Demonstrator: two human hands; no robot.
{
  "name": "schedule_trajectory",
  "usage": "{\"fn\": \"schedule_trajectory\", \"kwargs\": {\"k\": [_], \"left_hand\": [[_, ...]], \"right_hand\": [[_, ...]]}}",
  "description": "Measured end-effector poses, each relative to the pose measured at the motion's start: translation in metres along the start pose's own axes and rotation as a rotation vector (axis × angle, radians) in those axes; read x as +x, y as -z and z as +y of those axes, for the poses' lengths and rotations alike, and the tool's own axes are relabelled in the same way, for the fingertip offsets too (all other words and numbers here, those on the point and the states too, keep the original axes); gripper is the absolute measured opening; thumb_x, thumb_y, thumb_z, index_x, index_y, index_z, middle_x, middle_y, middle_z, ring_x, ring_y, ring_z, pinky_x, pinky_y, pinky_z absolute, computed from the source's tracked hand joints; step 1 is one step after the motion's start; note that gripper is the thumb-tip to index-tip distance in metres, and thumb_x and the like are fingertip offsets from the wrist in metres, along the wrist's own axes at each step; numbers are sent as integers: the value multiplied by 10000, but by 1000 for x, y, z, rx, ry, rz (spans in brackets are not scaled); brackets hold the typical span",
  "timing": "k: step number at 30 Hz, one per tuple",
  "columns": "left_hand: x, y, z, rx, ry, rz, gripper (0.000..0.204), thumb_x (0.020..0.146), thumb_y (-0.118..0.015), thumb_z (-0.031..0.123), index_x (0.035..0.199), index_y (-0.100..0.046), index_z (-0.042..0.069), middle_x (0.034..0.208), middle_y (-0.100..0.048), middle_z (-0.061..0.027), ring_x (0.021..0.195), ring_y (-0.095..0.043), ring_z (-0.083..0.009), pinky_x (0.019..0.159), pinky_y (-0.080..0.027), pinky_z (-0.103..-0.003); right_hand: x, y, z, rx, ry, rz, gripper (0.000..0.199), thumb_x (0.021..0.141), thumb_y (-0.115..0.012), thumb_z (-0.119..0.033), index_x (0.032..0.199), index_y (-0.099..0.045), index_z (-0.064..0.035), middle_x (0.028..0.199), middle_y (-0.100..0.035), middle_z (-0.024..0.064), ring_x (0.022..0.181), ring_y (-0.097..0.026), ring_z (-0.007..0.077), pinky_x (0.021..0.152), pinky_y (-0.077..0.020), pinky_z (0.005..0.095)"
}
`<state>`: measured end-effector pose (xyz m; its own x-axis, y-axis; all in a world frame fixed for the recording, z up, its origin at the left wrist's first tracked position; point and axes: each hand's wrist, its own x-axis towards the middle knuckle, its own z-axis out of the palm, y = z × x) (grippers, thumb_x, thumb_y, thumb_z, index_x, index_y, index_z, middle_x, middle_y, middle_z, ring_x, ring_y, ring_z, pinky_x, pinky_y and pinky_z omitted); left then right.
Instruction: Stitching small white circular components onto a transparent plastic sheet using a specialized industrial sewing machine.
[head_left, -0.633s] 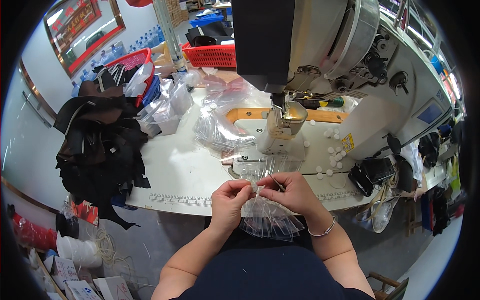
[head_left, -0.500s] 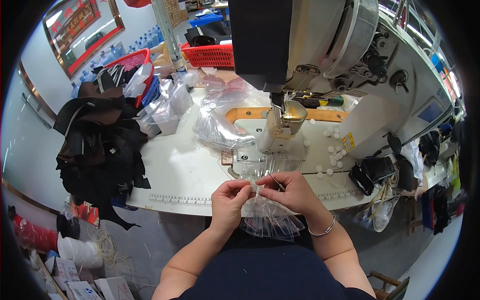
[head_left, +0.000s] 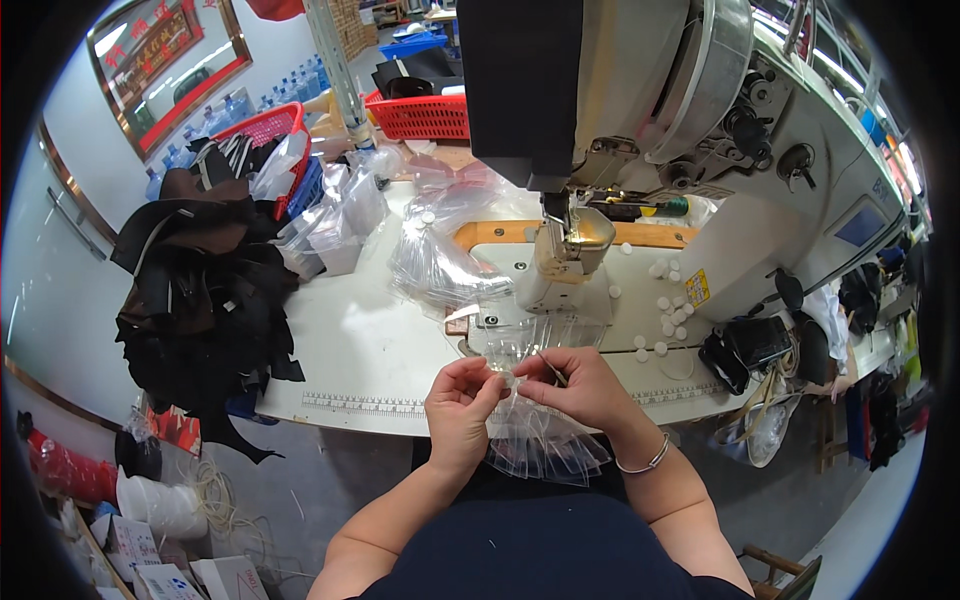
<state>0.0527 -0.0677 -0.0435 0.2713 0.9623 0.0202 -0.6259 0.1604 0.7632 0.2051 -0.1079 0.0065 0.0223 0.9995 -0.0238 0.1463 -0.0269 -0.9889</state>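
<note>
My left hand [head_left: 461,402] pinches the gathered middle of a fan of clear plastic pieces [head_left: 540,447], thumb against forefinger. Close beside it, my right hand [head_left: 568,388] is closed at the same gathered spot, its thumb and forefinger meeting there. A thin, dark pointed tool [head_left: 553,371] lies across the right fingers; its kind is too small to make out. The plastic fans out both above the hands, over the table edge, and below them toward my lap. What sits exactly between the fingertips is mostly hidden.
A sewing machine [head_left: 640,110] rises over the white table [head_left: 350,350]. Several white round discs [head_left: 668,322] lie to the right. Another clear plastic bundle [head_left: 440,262] rests beyond the hands. Black scraps [head_left: 205,310] hang over the left edge; a red basket [head_left: 420,116] stands behind.
The view has shifted very slightly. My left fingers have loosened and lifted a little at the gathered plastic; the right hand stays nearly in place.
</note>
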Motion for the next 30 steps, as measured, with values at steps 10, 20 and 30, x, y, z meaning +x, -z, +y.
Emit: {"fn": "schedule_trajectory", "kwargs": {"k": [10, 20, 30], "left_hand": [[-1, -1, 19, -48, 253, -52, 252, 790, -594, -42, 1025, -505, -12, 903, -580, -98, 796, -598, -163, 756, -522, -302], [-1, -1, 17, 21, 174, -61, 273, 778, -609, -31, 1024, -492, -14, 874, -581, -97, 764, -595, -152, 722, -527, -287], [-2, -3, 21, 37, 226, -53, 282, 785, -594, -28, 1037, -472, 5, 854, -583, -79, 738, -600, -150, 700, -529, -277]], "right_hand": [[6, -4, 2, 143, -39, 14, 131, 758, -690, -122, 789, -642, -4, 651, -585, -27, 578, -467, 14, 523, -376, 164], [4, 7, 4, 308, -144, -91, 156, 853, -591, -152, 922, -624, -15, 747, -616, 12, 605, -511, 42, 524, -390, 155], [2, 4, -2, 109, -73, -66, 140, 760, -676, -85, 866, -641, -1, 701, -607, -9, 629, -524, 30, 572, -413, 159]]}}
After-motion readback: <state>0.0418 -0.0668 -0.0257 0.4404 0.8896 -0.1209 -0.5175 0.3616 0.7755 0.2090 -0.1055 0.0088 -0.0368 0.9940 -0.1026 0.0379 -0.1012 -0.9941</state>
